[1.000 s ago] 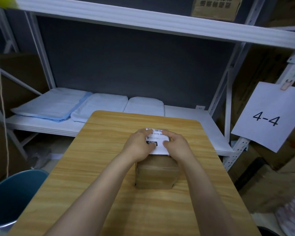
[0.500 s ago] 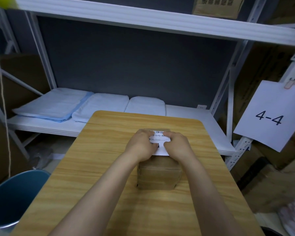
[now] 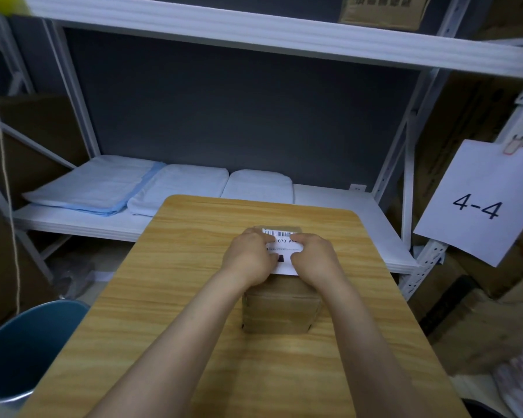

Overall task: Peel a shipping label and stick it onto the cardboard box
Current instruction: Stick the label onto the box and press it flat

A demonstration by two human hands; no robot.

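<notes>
A small brown cardboard box (image 3: 280, 309) stands on the wooden table (image 3: 194, 297) in front of me. A white shipping label (image 3: 283, 244) with a barcode and black print lies on the box's top. My left hand (image 3: 249, 256) rests on the label's left side and my right hand (image 3: 313, 259) on its right side, fingers curled and pressing down on it. Both hands hide much of the label and the box top.
A white metal shelf (image 3: 344, 206) with folded pale cloths (image 3: 103, 185) runs behind the table. A blue bin (image 3: 21, 348) sits at lower left. A paper sign "4-4" (image 3: 477, 203) hangs at right, with cardboard boxes behind and below it.
The label was held slightly raised above the box a second ago; it now lies flat on the top, and both hands have lowered and moved slightly forward over it.
</notes>
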